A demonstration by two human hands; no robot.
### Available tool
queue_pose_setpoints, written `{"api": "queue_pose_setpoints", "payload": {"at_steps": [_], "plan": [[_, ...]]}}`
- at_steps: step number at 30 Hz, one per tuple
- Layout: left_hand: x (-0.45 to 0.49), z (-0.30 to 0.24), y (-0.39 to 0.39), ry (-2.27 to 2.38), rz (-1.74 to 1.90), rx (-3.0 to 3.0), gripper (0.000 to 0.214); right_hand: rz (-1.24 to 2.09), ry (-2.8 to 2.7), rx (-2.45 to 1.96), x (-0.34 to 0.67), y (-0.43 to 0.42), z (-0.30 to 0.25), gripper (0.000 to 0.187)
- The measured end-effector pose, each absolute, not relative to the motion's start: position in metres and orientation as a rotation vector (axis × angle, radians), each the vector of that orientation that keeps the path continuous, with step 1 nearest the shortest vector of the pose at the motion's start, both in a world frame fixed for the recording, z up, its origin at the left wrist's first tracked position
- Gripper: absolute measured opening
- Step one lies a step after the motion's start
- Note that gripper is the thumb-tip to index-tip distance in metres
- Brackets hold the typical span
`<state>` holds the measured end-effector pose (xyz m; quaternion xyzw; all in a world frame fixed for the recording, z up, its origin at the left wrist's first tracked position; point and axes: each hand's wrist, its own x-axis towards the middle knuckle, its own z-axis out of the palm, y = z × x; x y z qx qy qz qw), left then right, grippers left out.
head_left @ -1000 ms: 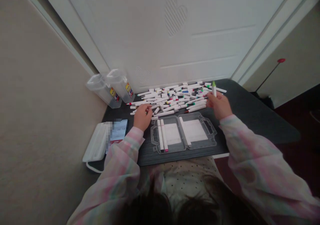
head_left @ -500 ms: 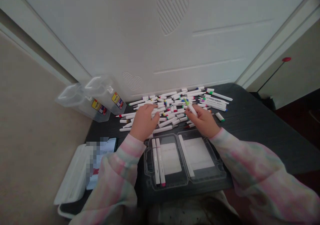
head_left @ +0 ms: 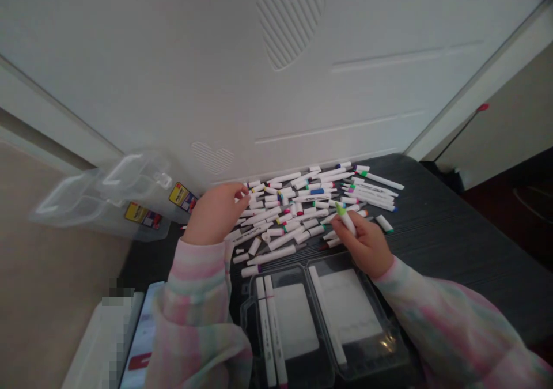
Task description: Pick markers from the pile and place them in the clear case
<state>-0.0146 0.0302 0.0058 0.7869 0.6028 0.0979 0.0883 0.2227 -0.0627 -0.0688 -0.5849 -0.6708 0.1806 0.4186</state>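
My right hand [head_left: 366, 245] grips a white marker [head_left: 348, 222] with a light green end pointing up and away from me. My left hand [head_left: 216, 211] is over the left side of a pile of markers [head_left: 298, 236], its fingers bent and slightly apart, with nothing visible between them. White barrels, loose caps and coloured ends lie jumbled in that pile. In front of me lies an opened clear plastic case [head_left: 302, 271]. Two white markers [head_left: 268, 325] rest side by side in its left half, and one white marker [head_left: 326, 314] lies along its right half.
Two clear plastic containers [head_left: 103, 190] with yellow labels stand at the left by the white door [head_left: 328, 106]. A phone [head_left: 144, 325] lies near my left sleeve, beside a white case [head_left: 95, 343]. A loose cap [head_left: 383, 223] sits right of the pile on the dark table [head_left: 453, 250].
My left hand has shifted left across the pile, uncovering more markers. My right hand still holds the green-ended marker. The view has tilted and moved closer.
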Motion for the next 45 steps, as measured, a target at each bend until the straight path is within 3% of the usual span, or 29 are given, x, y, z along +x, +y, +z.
{"api": "queue_pose_setpoints", "payload": {"at_steps": [3, 35, 45], "plan": [[-0.029, 0.001, 0.038, 1.853, 0.077, 2.337, 0.021, 0.443, -1.684, -1.503, 0.222, -0.064, -0.068, 0.016], [-0.002, -0.036, 0.040, 1.348, -0.091, 2.369, 0.019, 0.472, -1.616, -1.578, 0.225, -0.068, -0.070, 0.014], [-0.034, -0.017, 0.045, 1.683, 0.065, 2.296, 0.030, 0.477, -1.624, -1.590, 0.224, -0.068, -0.067, 0.015]]}}
